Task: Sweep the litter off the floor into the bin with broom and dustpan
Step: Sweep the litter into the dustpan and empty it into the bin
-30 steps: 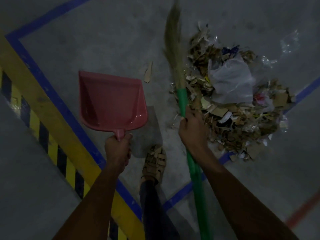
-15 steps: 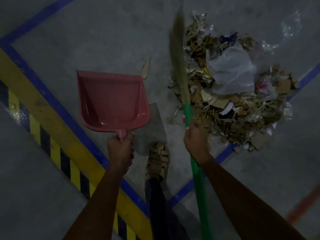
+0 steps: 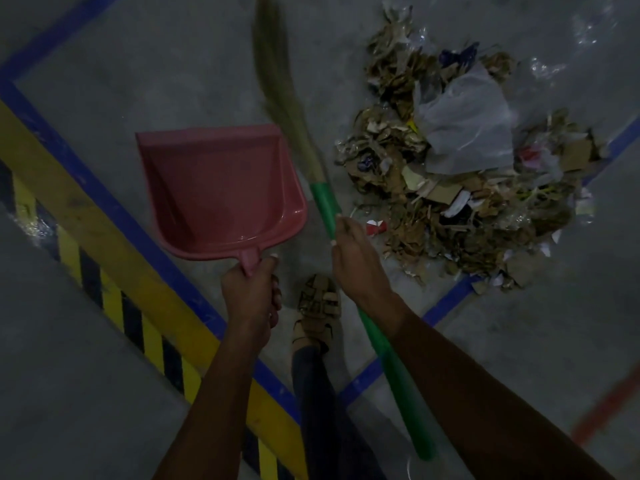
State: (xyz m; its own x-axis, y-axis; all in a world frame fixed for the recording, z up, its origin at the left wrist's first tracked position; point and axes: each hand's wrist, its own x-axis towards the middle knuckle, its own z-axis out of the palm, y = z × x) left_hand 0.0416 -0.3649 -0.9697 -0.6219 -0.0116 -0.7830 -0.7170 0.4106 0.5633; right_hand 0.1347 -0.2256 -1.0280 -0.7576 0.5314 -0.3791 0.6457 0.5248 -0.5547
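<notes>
The left hand (image 3: 251,292) clenches the handle of the empty pink dustpan (image 3: 221,188), which looks lifted off the floor; swept like this, scraps could slip under its lip. The right hand (image 3: 356,265) grasps the green broom (image 3: 323,202), bristles left of the litter pile (image 3: 460,168), so light plastic may scatter.
</notes>
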